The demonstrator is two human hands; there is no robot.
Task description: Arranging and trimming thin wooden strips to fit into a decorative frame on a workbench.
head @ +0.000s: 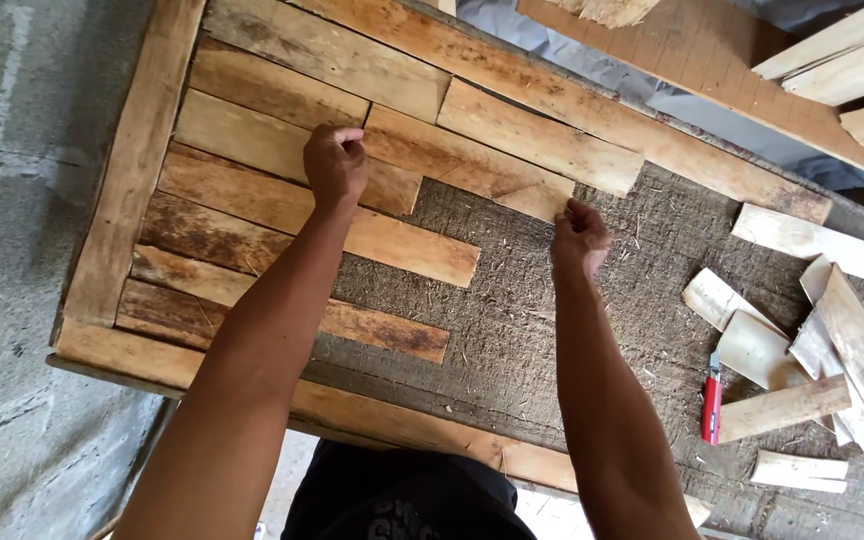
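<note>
Where the boards lie: a framed worktop (122, 200) with a rough fibrous base, part-covered by wooden slats (weathered, brown)
Left hand (335, 165): fisted grip, pressing on a slat (282, 145)
Right hand (578, 238): pinched grip at the end of a slat (472, 165)
Loose offcuts (752, 345): right side, beside a red utility knife (713, 398)
Floor (12, 250): grey concrete

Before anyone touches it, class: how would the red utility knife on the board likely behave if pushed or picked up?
The red utility knife looks slim and flat, so it would probably slide rather than roll. The coarse fibrous board beneath it may drag against it. It seems small beside the wood offcuts, so it is likely light and rigid. Whether its blade is out is unclear.
</note>
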